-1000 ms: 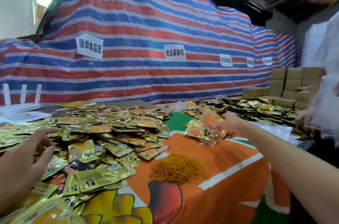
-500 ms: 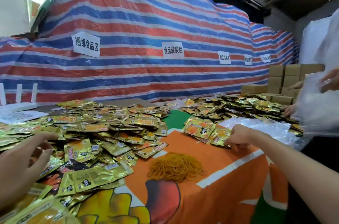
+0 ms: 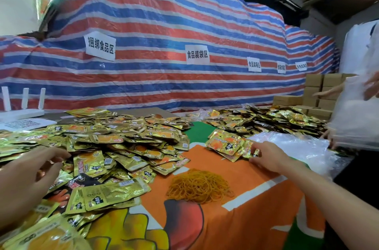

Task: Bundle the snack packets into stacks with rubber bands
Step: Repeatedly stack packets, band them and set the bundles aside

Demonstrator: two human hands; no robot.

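Observation:
A big heap of gold snack packets (image 3: 123,143) covers the left half of the table. A small stack of packets (image 3: 226,144) lies on the orange cloth to the right of it. My right hand (image 3: 266,156) rests beside that stack, its fingertips touching the stack's right edge without gripping it. My left hand (image 3: 26,176) hovers over the near left part of the heap, fingers relaxed and empty. A loose pile of orange rubber bands (image 3: 199,186) sits on the cloth between my hands.
A second heap of packets (image 3: 266,119) lies at the far right. Clear plastic bags (image 3: 295,145) lie beyond my right hand, where another person's hands (image 3: 330,137) handle bags. Cardboard boxes (image 3: 320,94) are stacked behind. A striped tarpaulin (image 3: 164,34) backs the table.
My right hand carried the small stack down from the air, laid it on the cloth and loosened its hold. My left hand stayed over the heap.

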